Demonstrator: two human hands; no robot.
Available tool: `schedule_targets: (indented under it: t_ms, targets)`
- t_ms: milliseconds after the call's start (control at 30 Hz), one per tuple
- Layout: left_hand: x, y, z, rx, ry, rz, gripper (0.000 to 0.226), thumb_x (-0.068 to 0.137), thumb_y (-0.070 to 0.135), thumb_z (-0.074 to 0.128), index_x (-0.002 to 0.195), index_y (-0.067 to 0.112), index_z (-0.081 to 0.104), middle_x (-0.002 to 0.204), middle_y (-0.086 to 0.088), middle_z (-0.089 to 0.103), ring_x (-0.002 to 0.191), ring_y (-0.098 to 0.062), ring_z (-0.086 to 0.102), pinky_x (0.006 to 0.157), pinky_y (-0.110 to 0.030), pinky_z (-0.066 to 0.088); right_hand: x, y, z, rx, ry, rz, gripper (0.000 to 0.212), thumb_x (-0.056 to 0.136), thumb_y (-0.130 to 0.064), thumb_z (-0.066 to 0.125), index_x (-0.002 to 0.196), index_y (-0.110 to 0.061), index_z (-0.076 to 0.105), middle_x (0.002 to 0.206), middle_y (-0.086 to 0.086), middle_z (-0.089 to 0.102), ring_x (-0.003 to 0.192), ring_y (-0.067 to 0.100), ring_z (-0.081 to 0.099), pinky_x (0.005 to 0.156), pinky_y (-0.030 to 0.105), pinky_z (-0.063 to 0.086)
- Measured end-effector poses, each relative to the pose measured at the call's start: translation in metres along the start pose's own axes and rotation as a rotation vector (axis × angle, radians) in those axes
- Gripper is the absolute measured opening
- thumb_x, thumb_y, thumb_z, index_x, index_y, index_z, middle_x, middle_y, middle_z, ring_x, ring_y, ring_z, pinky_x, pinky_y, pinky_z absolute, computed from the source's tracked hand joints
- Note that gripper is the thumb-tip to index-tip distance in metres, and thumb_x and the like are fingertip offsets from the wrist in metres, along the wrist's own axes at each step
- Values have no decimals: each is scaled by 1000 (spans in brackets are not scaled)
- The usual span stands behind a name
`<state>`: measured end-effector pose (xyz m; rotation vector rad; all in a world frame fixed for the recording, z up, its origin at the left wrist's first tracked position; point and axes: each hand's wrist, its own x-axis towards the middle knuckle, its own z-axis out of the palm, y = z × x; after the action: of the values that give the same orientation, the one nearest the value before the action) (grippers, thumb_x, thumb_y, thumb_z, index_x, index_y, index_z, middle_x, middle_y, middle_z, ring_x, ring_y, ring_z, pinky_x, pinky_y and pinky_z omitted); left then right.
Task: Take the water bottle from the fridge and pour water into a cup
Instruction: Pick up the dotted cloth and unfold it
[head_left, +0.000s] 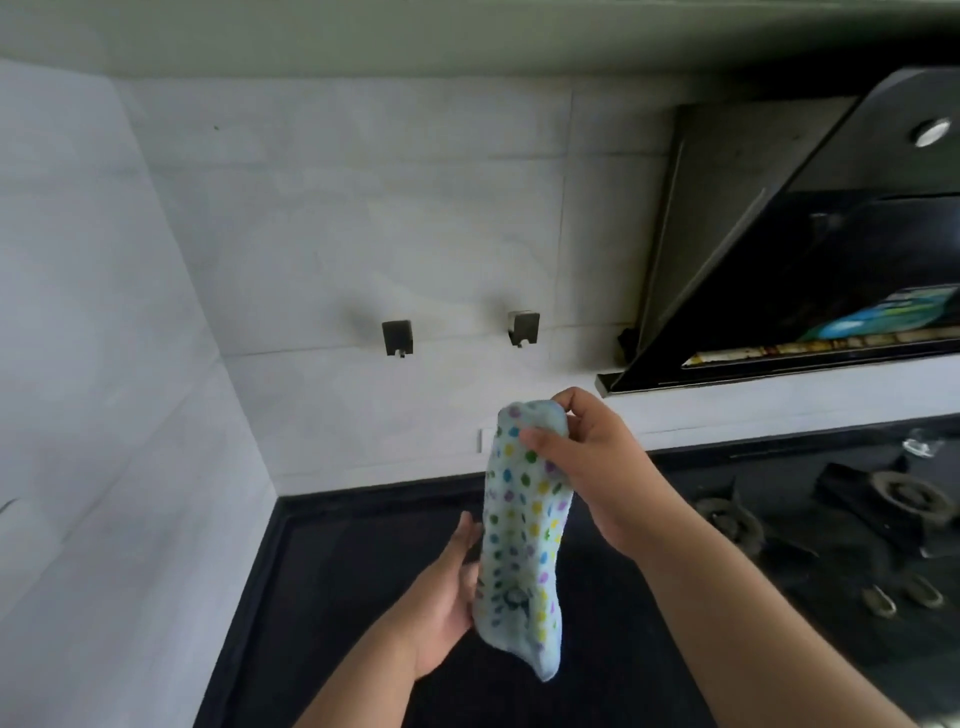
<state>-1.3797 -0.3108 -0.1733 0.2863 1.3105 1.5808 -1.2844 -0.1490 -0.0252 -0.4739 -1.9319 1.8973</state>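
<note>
A light blue cloth with coloured dots (522, 540) hangs upright above the black countertop (332, 597). My right hand (597, 467) pinches its top end between thumb and fingers. My left hand (447, 587) touches the cloth's lower part from the left, its fingers mostly straight against it. No water bottle, fridge or cup is in view.
Two metal wall hooks (398, 338) (523, 328) are fixed on the white tiled wall behind. A black range hood (779, 249) slopes down at the upper right. Below it a gas hob (841, 519) with burners fills the right side of the counter.
</note>
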Motion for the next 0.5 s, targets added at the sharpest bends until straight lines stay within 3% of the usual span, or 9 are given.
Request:
schedule_targets:
  t_ms: [67, 167, 267, 333, 400, 500]
  targets:
    - [0, 11, 9, -72, -51, 8, 62, 104, 65, 34, 143, 25, 61, 140, -10, 67, 131, -27, 62, 119, -54, 38, -9, -1, -11, 66, 49, -10, 18, 95, -8, 71, 89, -20, 59, 104, 22, 73, 104, 43, 71, 94, 61, 57]
    - [15, 21, 15, -70, 117, 156, 49, 95, 41, 69, 139, 24, 56, 118, -10, 75, 102, -28, 72, 98, -48, 55, -26, 2, -35, 115, 183, -52, 20, 94, 0, 69, 93, -13, 55, 101, 18, 75, 103, 43, 72, 92, 56, 59]
    - [21, 43, 26, 34, 157, 303, 30, 100, 20, 66, 128, 28, 58, 117, -16, 72, 98, -30, 73, 85, -48, 61, -48, 10, -62, 211, 359, -63, 25, 92, 7, 68, 94, -11, 51, 95, 14, 74, 94, 36, 73, 81, 47, 63]
    - [22, 60, 38, 245, 139, 386, 17, 105, 23, 57, 112, 35, 67, 119, -11, 70, 105, -29, 72, 89, -52, 61, -65, 16, -80, 231, 468, -65, 28, 91, 8, 69, 91, -12, 49, 93, 10, 74, 90, 33, 73, 81, 46, 64]
    - [23, 74, 55, 460, 106, 478, 25, 108, 27, 50, 102, 40, 71, 114, 3, 71, 111, -23, 69, 94, -53, 60, -82, 24, -97, 214, 579, -63, 30, 89, 7, 72, 87, -14, 50, 91, 10, 73, 87, 30, 72, 78, 45, 62]
    - [27, 90, 89, 687, -74, 560, 17, 103, 39, 59, 115, 45, 70, 120, 17, 67, 116, -8, 65, 99, -43, 58, -109, 36, -120, 188, 753, -78, 32, 86, 1, 78, 79, -16, 52, 81, 7, 68, 76, 23, 68, 68, 37, 58]
